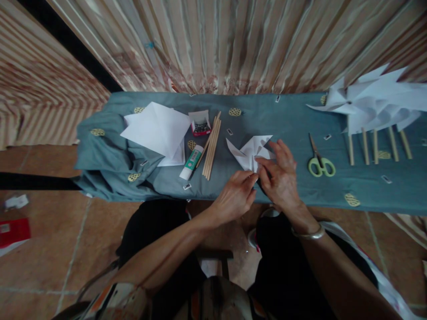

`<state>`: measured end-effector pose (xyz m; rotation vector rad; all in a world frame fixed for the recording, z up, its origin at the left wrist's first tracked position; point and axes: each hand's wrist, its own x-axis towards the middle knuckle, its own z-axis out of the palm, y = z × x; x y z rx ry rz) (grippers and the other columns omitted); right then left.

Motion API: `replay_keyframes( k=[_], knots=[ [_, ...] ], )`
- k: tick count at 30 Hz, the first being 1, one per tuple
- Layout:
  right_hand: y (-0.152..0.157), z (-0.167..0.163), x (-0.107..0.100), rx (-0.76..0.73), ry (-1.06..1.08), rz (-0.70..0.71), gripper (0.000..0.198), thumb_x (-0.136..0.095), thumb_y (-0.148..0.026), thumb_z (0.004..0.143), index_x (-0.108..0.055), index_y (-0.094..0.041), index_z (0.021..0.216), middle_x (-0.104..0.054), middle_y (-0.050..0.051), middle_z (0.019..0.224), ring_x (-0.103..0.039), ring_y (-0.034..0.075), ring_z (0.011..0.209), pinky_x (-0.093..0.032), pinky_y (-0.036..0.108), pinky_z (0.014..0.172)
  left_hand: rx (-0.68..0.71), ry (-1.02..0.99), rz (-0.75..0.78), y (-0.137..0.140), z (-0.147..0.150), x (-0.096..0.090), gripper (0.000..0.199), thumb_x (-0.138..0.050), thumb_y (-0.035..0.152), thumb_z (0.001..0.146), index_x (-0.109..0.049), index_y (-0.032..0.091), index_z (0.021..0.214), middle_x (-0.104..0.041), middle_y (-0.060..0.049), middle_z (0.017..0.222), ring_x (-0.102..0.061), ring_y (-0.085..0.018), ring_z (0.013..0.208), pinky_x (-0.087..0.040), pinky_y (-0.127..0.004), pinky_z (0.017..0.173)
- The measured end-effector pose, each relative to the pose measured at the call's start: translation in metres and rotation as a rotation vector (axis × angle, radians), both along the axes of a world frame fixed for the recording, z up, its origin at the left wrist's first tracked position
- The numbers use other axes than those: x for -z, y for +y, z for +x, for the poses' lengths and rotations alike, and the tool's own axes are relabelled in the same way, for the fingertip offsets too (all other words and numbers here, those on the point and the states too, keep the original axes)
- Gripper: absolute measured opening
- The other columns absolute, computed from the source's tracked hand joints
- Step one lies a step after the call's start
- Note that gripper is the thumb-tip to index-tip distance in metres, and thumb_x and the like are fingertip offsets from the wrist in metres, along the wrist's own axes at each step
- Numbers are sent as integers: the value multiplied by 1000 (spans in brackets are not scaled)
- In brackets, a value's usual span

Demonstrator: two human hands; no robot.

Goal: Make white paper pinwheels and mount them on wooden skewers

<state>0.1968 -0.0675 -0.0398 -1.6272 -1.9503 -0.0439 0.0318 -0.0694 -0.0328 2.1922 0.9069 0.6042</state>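
A white paper pinwheel (251, 146) with folded blades lies near the front edge of the cloth-covered table. My left hand (236, 194) is closed at its near edge, thumb and index finger pinched on the paper. My right hand (279, 174) presses thumb and index finger on the right side of the pinwheel near its centre, its other fingers raised. What lies right between the fingertips is too small to make out. To the left are several wooden sticks (212, 149) and a green-and-white glue tube (191, 162). Green-handled scissors (320, 165) rest to the right.
A small open box (200, 126) of dark metal bits stands behind the sticks. White paper sheets (160, 129) are piled at the left. Several pinwheels on sticks (373, 100) lie overlapping at the far right. A striped curtain (213, 49) hangs behind the table (283, 118).
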Motion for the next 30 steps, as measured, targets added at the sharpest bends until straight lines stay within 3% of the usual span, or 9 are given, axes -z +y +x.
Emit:
replay_keyframes(
  k=[26, 30],
  knots=[
    [-1, -2, -3, -24, -100, -47, 42, -44, -21, 93, -56, -26, 133, -39, 9, 153, -29, 33, 144, -34, 55, 108, 1, -5, -1, 2, 0, 0, 27, -46, 13, 88, -54, 12, 114, -58, -15, 123, -53, -26, 115, -46, -43, 103],
    [-1, -2, -2, -34, -91, -50, 40, -45, -21, 93, -58, -26, 130, -38, 8, 154, -28, 33, 144, -34, 55, 109, -3, -5, 1, 1, 0, 1, 27, -46, 13, 88, -53, 14, 114, -58, -13, 123, -53, -25, 116, -46, -44, 103]
  ],
)
